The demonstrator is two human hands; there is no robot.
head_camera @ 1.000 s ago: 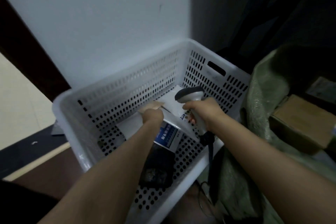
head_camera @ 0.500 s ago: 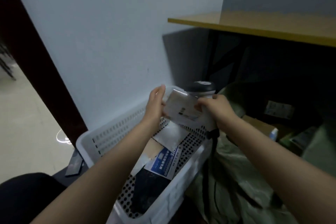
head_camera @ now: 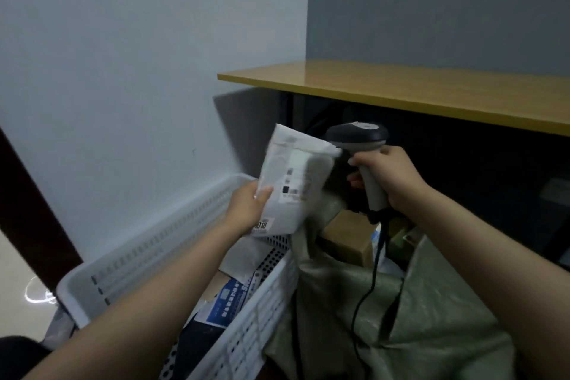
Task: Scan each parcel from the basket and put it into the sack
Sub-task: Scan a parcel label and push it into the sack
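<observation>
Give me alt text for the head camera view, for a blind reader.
A person's left hand holds a white plastic mailer parcel beside a grey handheld barcode scanner gripped in the right hand, over a white perforated basket and an open green woven sack.

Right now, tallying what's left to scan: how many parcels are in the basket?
3 visible: a white parcel by the far end, a blue-printed parcel nearer, a black parcel nearest. The left arm may hide more.

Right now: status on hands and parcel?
Left hand grips white parcel above basket. Right hand grips scanner beside it. Cable hangs over open sack.
</observation>
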